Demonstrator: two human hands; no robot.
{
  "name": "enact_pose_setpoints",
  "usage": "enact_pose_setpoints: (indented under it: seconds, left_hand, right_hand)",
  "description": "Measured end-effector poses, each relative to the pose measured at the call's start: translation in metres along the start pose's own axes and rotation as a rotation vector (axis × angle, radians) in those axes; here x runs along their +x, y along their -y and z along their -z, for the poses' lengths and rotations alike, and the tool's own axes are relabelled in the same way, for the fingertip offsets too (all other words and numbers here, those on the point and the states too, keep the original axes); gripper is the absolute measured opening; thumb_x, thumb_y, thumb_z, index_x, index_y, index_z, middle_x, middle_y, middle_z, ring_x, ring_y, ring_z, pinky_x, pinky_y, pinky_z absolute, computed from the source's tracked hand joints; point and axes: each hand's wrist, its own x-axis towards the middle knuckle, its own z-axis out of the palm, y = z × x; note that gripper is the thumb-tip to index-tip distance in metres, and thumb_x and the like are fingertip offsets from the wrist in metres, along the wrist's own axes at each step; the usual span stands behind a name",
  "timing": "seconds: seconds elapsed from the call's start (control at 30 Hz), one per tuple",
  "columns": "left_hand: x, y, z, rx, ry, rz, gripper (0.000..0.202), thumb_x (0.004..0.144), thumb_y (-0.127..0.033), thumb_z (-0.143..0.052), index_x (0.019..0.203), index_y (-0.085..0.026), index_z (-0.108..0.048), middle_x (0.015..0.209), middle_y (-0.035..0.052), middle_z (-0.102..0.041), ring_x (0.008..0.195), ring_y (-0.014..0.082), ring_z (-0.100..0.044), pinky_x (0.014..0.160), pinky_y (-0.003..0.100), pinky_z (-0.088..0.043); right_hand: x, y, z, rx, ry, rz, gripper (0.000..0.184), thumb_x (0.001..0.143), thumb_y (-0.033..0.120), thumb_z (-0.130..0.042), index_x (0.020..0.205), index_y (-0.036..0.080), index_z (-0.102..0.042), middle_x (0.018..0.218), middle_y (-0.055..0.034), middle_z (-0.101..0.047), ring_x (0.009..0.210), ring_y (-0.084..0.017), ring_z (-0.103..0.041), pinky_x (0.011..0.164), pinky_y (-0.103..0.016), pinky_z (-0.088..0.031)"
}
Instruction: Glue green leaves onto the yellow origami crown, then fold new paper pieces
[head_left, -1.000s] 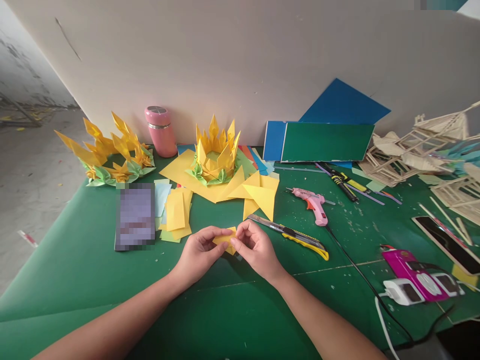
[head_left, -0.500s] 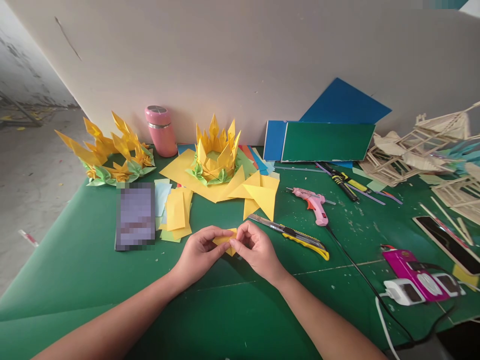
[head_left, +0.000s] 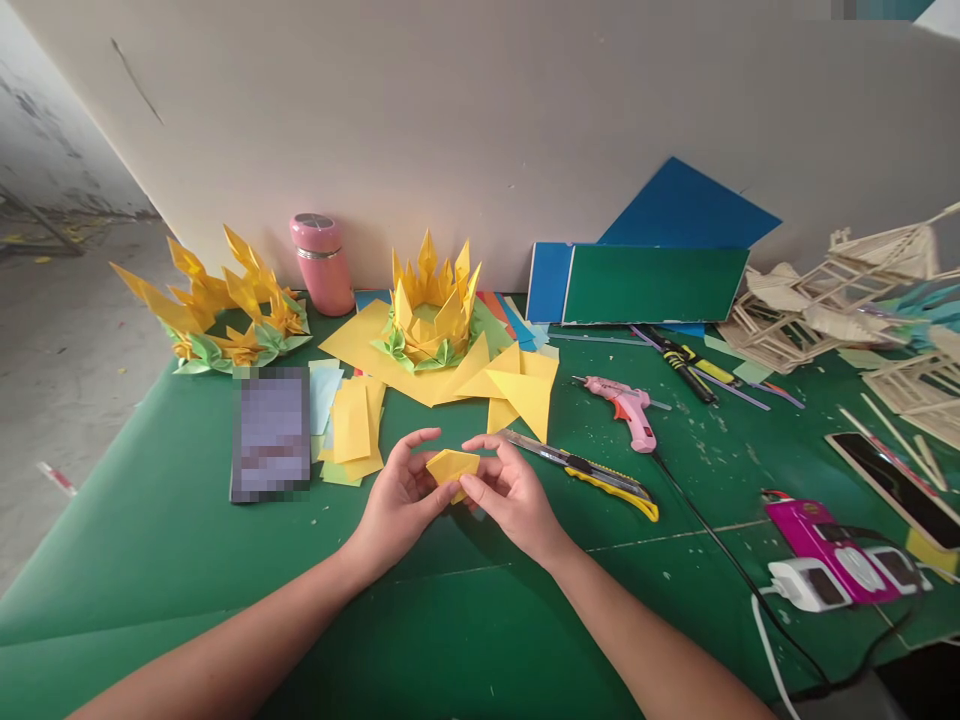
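A small folded piece of yellow paper (head_left: 453,467) is pinched between my two hands, just above the green table. My left hand (head_left: 405,492) grips its left and lower edge, the thumb pressing on the front. My right hand (head_left: 513,495) holds it from the right, thumb at the lower middle and index finger lifted clear of the upper edge. Just beyond my right hand lies a yellow utility knife (head_left: 592,472) with its blade out. Yellow paper sheets (head_left: 517,385) and a stack of yellow rectangles (head_left: 352,425) lie past my hands.
Two yellow-and-green paper crowns stand at the back, one in the middle (head_left: 431,315), one at left (head_left: 232,320). Around them are a pink flask (head_left: 324,270), a blurred dark tablet-like slab (head_left: 270,435), a pink glue gun (head_left: 626,405) with cord, a magenta power strip (head_left: 829,550) and stick models (head_left: 810,300).
The yellow paper has turned in my hands and shows more of its face. My index fingers have lifted away from its upper edge.
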Motion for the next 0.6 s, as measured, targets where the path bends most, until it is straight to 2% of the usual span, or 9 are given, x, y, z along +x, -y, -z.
enact_pose_setpoints:
  seconds: [0.13,0.27,0.33,0.43,0.5,0.6]
  left_hand:
    - [0.0005,-0.0008,0.0009,-0.040,0.004,0.025,0.046,0.068,-0.034,-0.078,0.098,-0.020,-0.046,0.082,0.0012,-0.069,0.067,0.0156,-0.068,0.067,0.032,-0.057]
    - [0.0003,-0.0005,0.0027,0.019,0.001,0.017,0.040,0.071,-0.035,-0.075,0.098,-0.020,-0.048,0.076,-0.0020,-0.065,0.062,0.0131,-0.065,0.063,0.029,-0.056]
    - [0.0000,0.0008,0.0036,0.107,-0.037,-0.015,0.036,0.071,-0.033,-0.074,0.096,-0.020,-0.050,0.082,-0.0007,-0.064,0.070,0.0140,-0.065,0.067,0.029,-0.056]
    - [-0.0008,0.0042,0.0045,0.256,-0.069,-0.076,0.032,0.071,-0.029,-0.070,0.095,-0.021,-0.051,0.092,0.0017,-0.062,0.080,0.0155,-0.065,0.068,0.027,-0.054]
    - [-0.0017,0.0066,0.0047,0.345,-0.044,-0.108,0.030,0.074,-0.027,-0.066,0.098,-0.022,-0.050,0.091,0.0017,-0.061,0.077,0.0143,-0.063,0.065,0.026,-0.052]
    - [-0.0030,0.0086,0.0047,0.440,0.014,-0.117,0.030,0.076,-0.025,-0.060,0.102,-0.022,-0.045,0.084,0.0001,-0.063,0.071,0.0126,-0.060,0.062,0.025,-0.048]
  right_hand:
    - [0.0002,-0.0005,0.0003,0.016,0.028,-0.038,0.035,0.076,0.044,-0.068,0.092,0.023,-0.045,0.067,0.0037,-0.065,0.055,-0.011,-0.060,0.060,-0.027,-0.051]
    - [-0.0012,-0.0039,0.0001,0.000,0.088,-0.022,0.034,0.079,0.044,-0.064,0.096,0.025,-0.042,0.070,0.0039,-0.064,0.060,-0.014,-0.063,0.064,-0.030,-0.053]
    - [-0.0023,-0.0055,0.0003,-0.101,0.072,0.060,0.030,0.081,0.041,-0.062,0.098,0.024,-0.044,0.076,0.0016,-0.064,0.066,-0.015,-0.064,0.065,-0.030,-0.053]
    - [-0.0031,-0.0065,0.0013,-0.308,-0.060,0.270,0.025,0.080,0.033,-0.064,0.099,0.023,-0.049,0.087,-0.0023,-0.062,0.076,-0.016,-0.062,0.066,-0.029,-0.052]
    - [-0.0029,-0.0058,0.0020,-0.407,-0.120,0.397,0.025,0.080,0.026,-0.064,0.103,0.024,-0.053,0.090,-0.0032,-0.060,0.077,-0.015,-0.059,0.067,-0.029,-0.052]
    - [-0.0024,-0.0032,0.0028,-0.495,-0.096,0.504,0.023,0.083,0.019,-0.060,0.105,0.026,-0.059,0.092,-0.0032,-0.060,0.071,-0.014,-0.056,0.066,-0.029,-0.052]
